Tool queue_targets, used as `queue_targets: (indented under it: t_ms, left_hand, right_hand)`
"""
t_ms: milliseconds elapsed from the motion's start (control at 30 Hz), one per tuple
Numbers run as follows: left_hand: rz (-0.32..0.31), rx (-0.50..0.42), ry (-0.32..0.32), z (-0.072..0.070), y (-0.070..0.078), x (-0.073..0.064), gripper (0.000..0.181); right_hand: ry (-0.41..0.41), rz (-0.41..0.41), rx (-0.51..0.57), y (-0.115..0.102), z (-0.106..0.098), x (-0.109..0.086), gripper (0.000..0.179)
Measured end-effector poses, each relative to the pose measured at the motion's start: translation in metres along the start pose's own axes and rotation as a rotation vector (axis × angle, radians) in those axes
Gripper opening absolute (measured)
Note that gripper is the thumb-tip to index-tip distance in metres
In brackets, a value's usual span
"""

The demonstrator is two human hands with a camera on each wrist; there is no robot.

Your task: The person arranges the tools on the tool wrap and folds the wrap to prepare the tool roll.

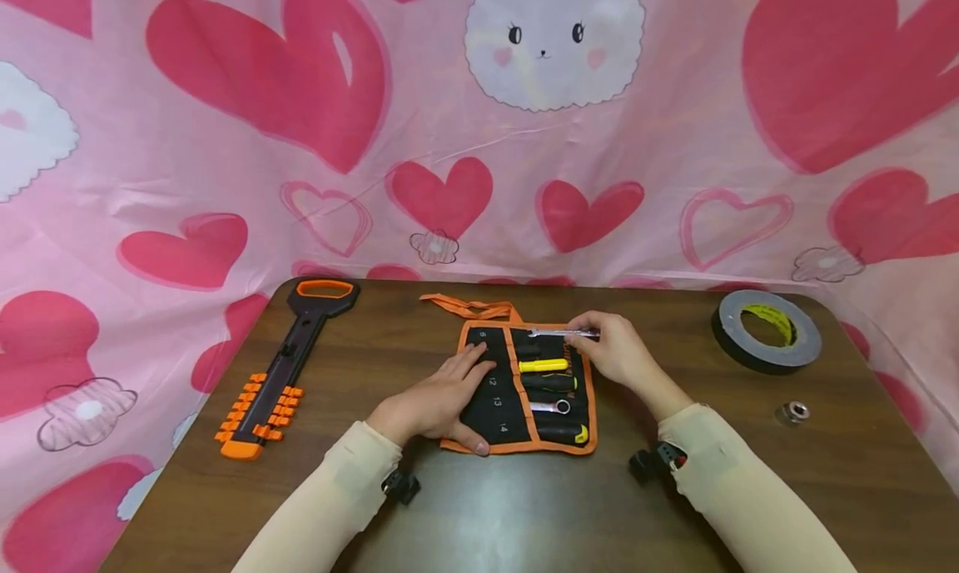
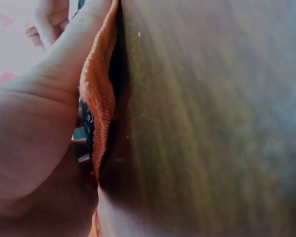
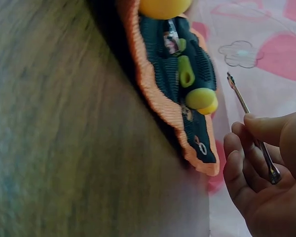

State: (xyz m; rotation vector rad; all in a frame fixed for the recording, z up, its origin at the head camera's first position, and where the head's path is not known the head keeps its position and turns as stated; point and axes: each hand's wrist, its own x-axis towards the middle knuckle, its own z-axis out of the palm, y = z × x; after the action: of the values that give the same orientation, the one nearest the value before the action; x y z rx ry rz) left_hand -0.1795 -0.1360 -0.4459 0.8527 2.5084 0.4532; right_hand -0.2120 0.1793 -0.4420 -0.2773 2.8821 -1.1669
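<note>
A black tool pouch [image 1: 511, 390] with orange edging lies unrolled on the table, numbers printed on its left half. My left hand [image 1: 442, 394] rests on that half with fingers stretched out, its thumb by the near edge. Between thumb and fingers, my right hand [image 1: 616, 352] pinches a small silver wrench [image 1: 550, 333] over the pouch's far right part. In the right wrist view the wrench [image 3: 242, 102] slants across the fingers above the cloth. Pockets hold a yellow handle [image 1: 543, 365], black-and-yellow handles [image 1: 562, 434] and a ring-ended wrench [image 1: 550, 407].
An orange tie strap [image 1: 472, 309] trails from the pouch's far edge. To the left lies a long black holder [image 1: 280, 373] with orange clips and a loop handle. At right are a grey tape roll [image 1: 805, 340] and a small metal socket [image 1: 796, 412]. A pink heart-patterned cloth [image 1: 509, 140] hangs behind.
</note>
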Motion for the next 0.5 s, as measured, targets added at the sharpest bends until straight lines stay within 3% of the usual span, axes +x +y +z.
queue_targets:
  t_ms: [500]
  left_hand:
    - [-0.001, -0.019, -0.003, 0.004, -0.004, 0.004, 0.128]
  right_hand:
    - [-0.068, -0.011, -0.029, -0.003, 0.013, 0.013, 0.023]
